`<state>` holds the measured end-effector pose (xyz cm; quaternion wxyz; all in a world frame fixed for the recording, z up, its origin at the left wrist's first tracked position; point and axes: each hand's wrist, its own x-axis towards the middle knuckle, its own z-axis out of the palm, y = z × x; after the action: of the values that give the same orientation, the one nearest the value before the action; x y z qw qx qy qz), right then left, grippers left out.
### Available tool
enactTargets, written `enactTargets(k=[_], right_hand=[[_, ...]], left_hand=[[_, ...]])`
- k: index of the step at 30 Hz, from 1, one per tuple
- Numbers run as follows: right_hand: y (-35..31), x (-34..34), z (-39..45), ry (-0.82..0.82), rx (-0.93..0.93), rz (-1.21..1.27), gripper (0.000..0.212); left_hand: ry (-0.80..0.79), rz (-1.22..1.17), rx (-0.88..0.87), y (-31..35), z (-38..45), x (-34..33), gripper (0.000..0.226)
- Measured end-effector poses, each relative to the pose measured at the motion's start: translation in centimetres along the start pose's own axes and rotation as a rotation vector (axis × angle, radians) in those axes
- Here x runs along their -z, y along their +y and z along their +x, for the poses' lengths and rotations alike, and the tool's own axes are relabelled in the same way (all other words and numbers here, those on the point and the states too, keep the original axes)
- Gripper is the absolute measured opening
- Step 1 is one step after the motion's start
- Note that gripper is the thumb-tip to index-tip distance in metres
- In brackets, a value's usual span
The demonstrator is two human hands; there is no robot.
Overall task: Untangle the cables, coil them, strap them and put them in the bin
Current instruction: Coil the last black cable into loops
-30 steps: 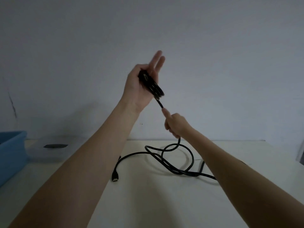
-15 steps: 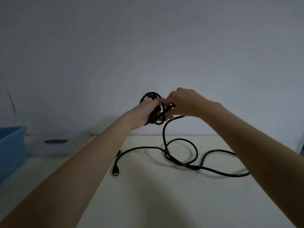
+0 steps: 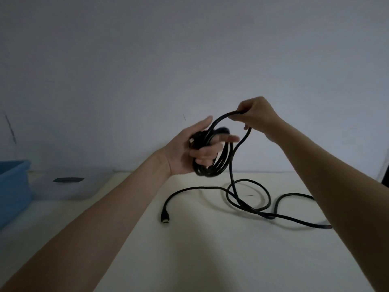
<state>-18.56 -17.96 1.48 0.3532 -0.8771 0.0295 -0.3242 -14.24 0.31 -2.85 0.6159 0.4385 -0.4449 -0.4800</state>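
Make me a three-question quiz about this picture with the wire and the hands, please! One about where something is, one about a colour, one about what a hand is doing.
1. Where is the loose plug end of the cable?
A. lying on the table
B. inside the bin
C. in the right hand

2. What colour is the bin at the left edge?
A. red
B. blue
C. yellow

3. What is the right hand doing?
A. resting flat on the table
B. pinching a loop of cable above the table
C. pointing at the wall

Answers:
1 A, the plug lies on the table.
2 B, its wall is blue.
3 B, its fingers pinch the loop beside the coil round the left hand.
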Motion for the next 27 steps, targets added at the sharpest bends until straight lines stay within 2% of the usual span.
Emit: enactTargets(k=[3,5,7,9,12,14,15,16,17,18,21,23,27], right_hand=[[1.5,-2.8,-0.6,-0.053,-0.221,0.280,0.024],[2.5,-5.2,-1.3,-0.185,-0.310,0.289,0.028],[3.5,-7.1,-2.4,-0.364,-0.359,0.169,0.033],[4.4,-8.0,-3.4,-0.508,-0.370,0.015,0.035],[4.3,-8.1,-4.3,-0.619,-0.300,-0.172,0.034],[3.0,-7.8,-4.2,-0.673,-0.196,-0.308,0.032],[2.2,-7.5,-4.0,-0.679,-0.129,-0.374,0.030],[1.4,-7.4,-3.7,-0.661,-0.054,-0.434,0.028],[0.7,-7.1,-3.4,-0.618,0.023,-0.482,0.028],[0.3,-6.7,-3.1,-0.562,0.091,-0.517,0.030],[0.2,-4.7,-2.1,-0.379,0.168,-0.525,0.040],[0.8,-3.3,-2.1,-0.326,0.170,-0.583,0.050],[1.8,-1.6,-2.4,-0.355,0.129,-0.477,0.057]], left_hand=[[-0.113,-0.067,-0.161,2.5,1.0,-1.5,0.050],[-0.082,-0.097,-0.293,4.1,1.7,-2.4,0.050],[0.021,-0.106,-0.430,5.7,2.1,-2.9,0.042],[0.126,-0.164,-0.608,7.3,2.1,-2.6,0.018],[0.451,-0.230,-0.710,8.5,2.0,-0.9,0.021],[0.671,-0.153,-0.647,7.8,2.2,0.6,0.006],[0.771,-0.056,-0.565,7.0,2.5,1.2,0.011],[0.862,0.074,-0.455,6.1,2.5,1.8,0.029],[0.921,0.221,-0.339,5.2,2.7,2.5,0.041],[0.939,0.377,-0.221,4.2,2.7,2.7,0.044],[0.896,0.782,0.090,1.6,2.3,2.5,0.031],[0.776,0.756,0.157,0.7,2.0,2.1,0.019],[0.522,0.572,0.260,0.3,1.4,1.6,0.029]])
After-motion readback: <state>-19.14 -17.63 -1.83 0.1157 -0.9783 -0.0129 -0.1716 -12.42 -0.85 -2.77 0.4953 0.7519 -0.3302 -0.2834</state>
